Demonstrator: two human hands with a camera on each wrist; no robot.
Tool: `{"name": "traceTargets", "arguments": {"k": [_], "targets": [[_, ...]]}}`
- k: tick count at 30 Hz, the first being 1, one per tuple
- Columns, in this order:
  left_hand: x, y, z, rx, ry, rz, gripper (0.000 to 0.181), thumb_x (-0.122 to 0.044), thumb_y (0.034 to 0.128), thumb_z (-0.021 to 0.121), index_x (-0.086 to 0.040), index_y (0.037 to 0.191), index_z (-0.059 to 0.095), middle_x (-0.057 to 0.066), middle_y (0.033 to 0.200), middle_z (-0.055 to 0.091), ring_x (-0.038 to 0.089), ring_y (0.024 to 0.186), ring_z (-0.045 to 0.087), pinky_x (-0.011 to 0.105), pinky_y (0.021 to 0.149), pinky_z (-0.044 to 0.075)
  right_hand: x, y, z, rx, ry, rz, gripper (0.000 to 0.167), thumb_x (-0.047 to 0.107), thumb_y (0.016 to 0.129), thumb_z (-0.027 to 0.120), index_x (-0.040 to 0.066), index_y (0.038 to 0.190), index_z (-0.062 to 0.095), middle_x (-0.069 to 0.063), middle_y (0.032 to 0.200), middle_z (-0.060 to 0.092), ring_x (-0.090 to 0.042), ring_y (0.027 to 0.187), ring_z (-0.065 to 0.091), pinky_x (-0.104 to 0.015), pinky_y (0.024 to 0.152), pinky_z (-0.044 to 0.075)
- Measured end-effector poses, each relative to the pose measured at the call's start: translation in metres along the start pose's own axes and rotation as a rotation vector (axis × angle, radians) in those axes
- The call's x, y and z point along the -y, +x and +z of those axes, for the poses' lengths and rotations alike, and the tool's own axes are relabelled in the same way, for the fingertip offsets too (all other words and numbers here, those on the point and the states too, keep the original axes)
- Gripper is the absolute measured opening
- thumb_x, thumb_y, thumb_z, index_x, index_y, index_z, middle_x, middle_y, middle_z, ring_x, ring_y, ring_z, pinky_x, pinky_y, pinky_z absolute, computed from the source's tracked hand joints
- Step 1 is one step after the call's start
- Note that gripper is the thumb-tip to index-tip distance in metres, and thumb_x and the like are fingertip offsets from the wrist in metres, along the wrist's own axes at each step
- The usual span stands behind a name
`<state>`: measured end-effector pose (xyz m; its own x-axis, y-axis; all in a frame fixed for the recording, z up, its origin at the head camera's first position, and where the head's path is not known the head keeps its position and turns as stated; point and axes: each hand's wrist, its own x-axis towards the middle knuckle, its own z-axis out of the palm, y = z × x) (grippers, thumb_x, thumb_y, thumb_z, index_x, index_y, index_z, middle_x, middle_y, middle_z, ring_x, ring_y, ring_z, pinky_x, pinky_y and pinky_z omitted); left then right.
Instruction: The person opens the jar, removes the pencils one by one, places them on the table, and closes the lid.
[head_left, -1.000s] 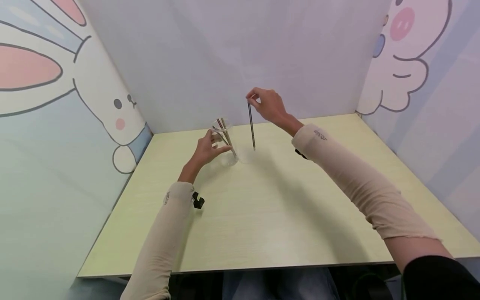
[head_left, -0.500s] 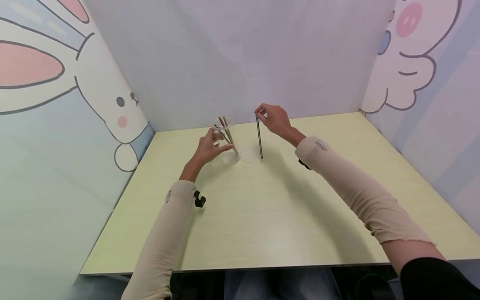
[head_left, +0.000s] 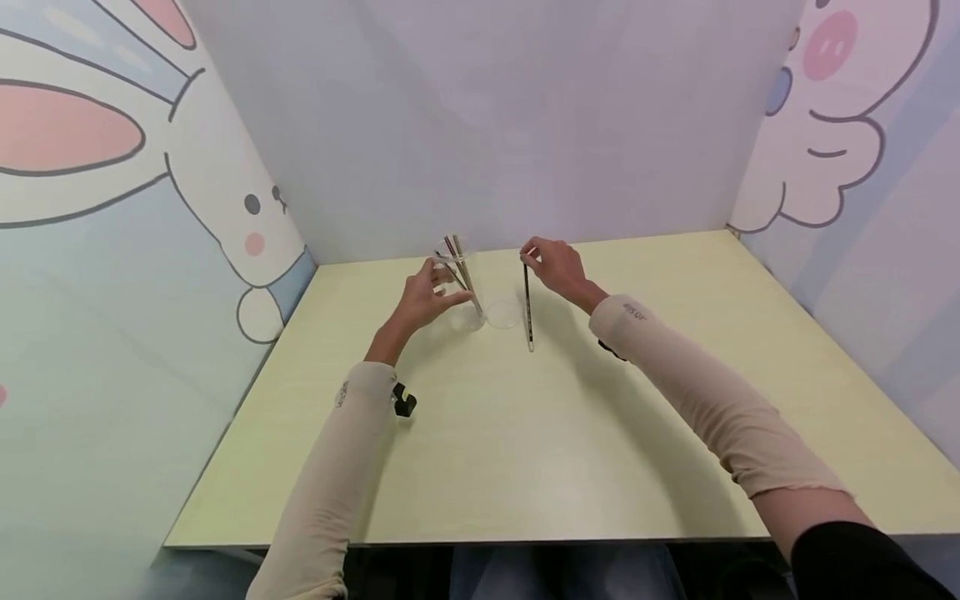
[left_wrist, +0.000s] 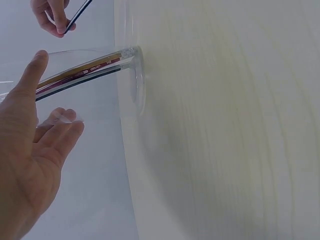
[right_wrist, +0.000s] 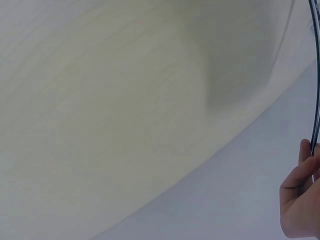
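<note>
My left hand (head_left: 423, 298) holds a clear cup (head_left: 469, 320) from its left side, fingers and thumb around the wall. Inside lean several pencils (head_left: 459, 265); the left wrist view shows gold, dark red and black ones (left_wrist: 82, 79), the red one marked HB. To the right of the cup, my right hand (head_left: 557, 268) pinches the upper end of a dark pencil (head_left: 528, 308) between thumb and fingertips. That pencil hangs nearly upright with its pale end down; whether it touches the table I cannot tell. Only part of the right hand (right_wrist: 302, 200) shows in the right wrist view.
A clear round rim (head_left: 503, 314) sits on the pale wooden table (head_left: 540, 450), just right of the cup. Behind the table rises a plain wall (head_left: 525, 125). Side walls with cartoon animals (head_left: 225, 192) stand left and right.
My right hand has come down and slightly right with the dark pencil, whose lower end is now nearer the table's front. The left hand keeps its hold on the cup.
</note>
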<state>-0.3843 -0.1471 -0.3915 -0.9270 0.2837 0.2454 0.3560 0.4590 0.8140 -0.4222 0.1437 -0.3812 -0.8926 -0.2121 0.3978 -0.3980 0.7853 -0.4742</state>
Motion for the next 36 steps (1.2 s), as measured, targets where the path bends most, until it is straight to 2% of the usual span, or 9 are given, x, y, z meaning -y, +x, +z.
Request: {"name": "traceTargets", "arguments": {"k": [5,15,24,36], "targets": [[0.0,-0.002,0.0,-0.002,0.002,0.002,0.07,-0.031,0.0865,0.088,-0.006,0.134,0.044,0.019,0.14,0.063,0.035,0.138,0.054,0.043,0.11,0.053,-0.008,-0.002,0.014,0.09,-0.029,0.048,0.018,0.025,0.105,0.065,0.013,0.115,0.073,-0.009,0.113,0.078,-0.028,0.098,0.073,-0.044,0.072,0.057],[0.0,-0.002,0.0,-0.001,0.001,0.011,0.071,-0.032,0.0866,0.088,-0.006,0.135,0.044,0.019,0.14,0.063,0.035,0.138,0.055,0.044,0.11,0.053,-0.008,-0.008,0.029,0.205,-0.12,0.115,0.021,0.024,0.104,0.063,0.01,0.114,0.075,-0.009,0.112,0.077,-0.025,0.093,0.071,-0.041,0.072,0.058],[-0.001,-0.004,-0.001,0.002,-0.004,0.01,0.073,-0.031,0.0875,0.087,-0.006,0.14,0.043,0.019,0.141,0.062,0.033,0.139,0.054,0.046,0.112,0.051,-0.004,-0.013,0.036,0.211,-0.136,0.146,0.022,0.023,0.103,0.064,0.008,0.113,0.078,-0.011,0.116,0.073,-0.028,0.097,0.07,-0.043,0.075,0.059],[-0.001,-0.003,-0.001,0.003,-0.004,0.015,0.073,-0.029,0.0881,0.087,-0.005,0.14,0.042,0.02,0.141,0.062,0.033,0.139,0.054,0.045,0.112,0.051,-0.004,-0.013,0.041,0.209,-0.12,0.174,0.022,0.022,0.104,0.065,0.007,0.114,0.077,-0.011,0.114,0.074,-0.026,0.095,0.07,-0.039,0.074,0.059]]}}
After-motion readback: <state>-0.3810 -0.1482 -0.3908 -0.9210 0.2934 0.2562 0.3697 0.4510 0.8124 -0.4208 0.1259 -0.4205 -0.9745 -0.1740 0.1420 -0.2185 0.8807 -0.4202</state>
